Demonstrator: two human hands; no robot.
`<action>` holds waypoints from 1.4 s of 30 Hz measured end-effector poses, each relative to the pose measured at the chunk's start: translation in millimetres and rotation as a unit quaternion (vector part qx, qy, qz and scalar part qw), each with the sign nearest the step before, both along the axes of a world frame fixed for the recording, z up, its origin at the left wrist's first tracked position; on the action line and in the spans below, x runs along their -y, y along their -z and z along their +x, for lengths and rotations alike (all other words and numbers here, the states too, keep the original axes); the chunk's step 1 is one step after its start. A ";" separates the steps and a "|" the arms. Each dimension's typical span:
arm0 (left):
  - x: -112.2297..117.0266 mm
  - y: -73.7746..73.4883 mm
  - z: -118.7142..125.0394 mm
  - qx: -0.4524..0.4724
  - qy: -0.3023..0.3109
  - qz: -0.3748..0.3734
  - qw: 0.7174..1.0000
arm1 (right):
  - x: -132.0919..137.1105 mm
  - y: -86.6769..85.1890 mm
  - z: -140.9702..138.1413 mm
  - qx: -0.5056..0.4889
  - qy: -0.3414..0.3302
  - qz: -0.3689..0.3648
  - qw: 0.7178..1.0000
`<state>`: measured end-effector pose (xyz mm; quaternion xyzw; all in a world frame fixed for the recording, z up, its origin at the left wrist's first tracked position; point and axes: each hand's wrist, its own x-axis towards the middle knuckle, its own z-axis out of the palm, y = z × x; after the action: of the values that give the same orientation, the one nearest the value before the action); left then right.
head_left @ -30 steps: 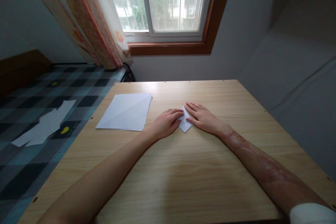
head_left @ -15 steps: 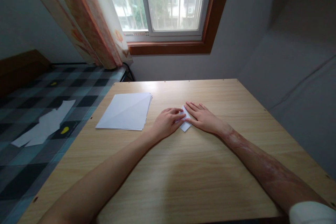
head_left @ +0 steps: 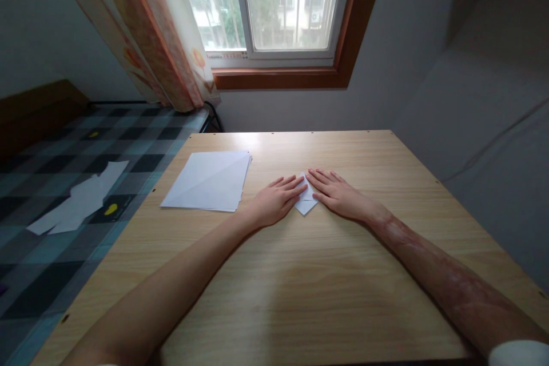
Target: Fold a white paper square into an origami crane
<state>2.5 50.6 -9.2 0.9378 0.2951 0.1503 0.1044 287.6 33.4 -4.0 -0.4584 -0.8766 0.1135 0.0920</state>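
Because the folded paper (head_left: 305, 206) looked light and bendy, its edges seemed best to hold; it lay right of the paper pile (head_left: 208, 183); left hand (head_left: 278, 201) and right hand (head_left: 337, 194) covered its sides, fingers (head_left: 295, 189) flat, pinching nothing.

Paper stack (head_left: 208, 180), folded paper (head_left: 305, 206) on table (head_left: 326, 274)

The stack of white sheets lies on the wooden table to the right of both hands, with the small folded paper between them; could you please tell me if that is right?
Not quite: in the head view, the stack of white sheets lies on the wooden table to the left of the left hand and right hand, with the small folded paper between them.
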 end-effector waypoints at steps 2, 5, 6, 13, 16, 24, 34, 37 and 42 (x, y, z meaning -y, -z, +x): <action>2.2 -0.6 -0.9 -0.020 0.011 0.003 1.000 | 0.8 -0.8 0.8 -0.001 0.001 -0.001 1.000; 8.0 -4.5 -0.6 -0.039 0.015 0.011 0.999 | 2.4 -2.2 0.0 -0.002 0.005 0.000 1.000; 9.9 -6.4 -0.3 -0.044 0.017 0.013 0.999 | 2.9 -2.4 -0.4 -0.002 0.006 0.001 1.000; 13.7 -20.9 -0.1 -0.099 0.042 -0.012 0.994 | 5.2 1.3 -0.4 -0.040 0.007 0.027 0.999; 11.9 -24.0 -0.7 -0.116 0.041 -0.027 0.992 | 5.5 3.3 0.0 -0.071 0.006 0.050 0.996; 11.4 -15.5 3.4 -0.075 -0.015 -0.030 0.997 | 11.8 -3.1 -5.5 -0.106 -0.027 0.175 0.978; 14.8 -16.8 2.6 -0.094 -0.034 0.001 0.995 | 16.0 -1.0 -12.5 -0.104 -0.094 0.159 0.977; 17.1 -15.8 3.7 -0.089 -0.039 0.047 0.994 | 15.0 -0.1 -12.2 -0.113 -0.096 0.140 0.979; 29.7 -16.7 13.6 -0.081 -0.042 0.159 0.983 | 14.7 -0.3 -11.4 -0.101 -0.077 0.124 0.984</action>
<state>16.1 21.0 7.5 0.9383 0.3141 0.1226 -0.0763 276.2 18.7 -3.7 -0.3611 -0.9028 0.0560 0.2269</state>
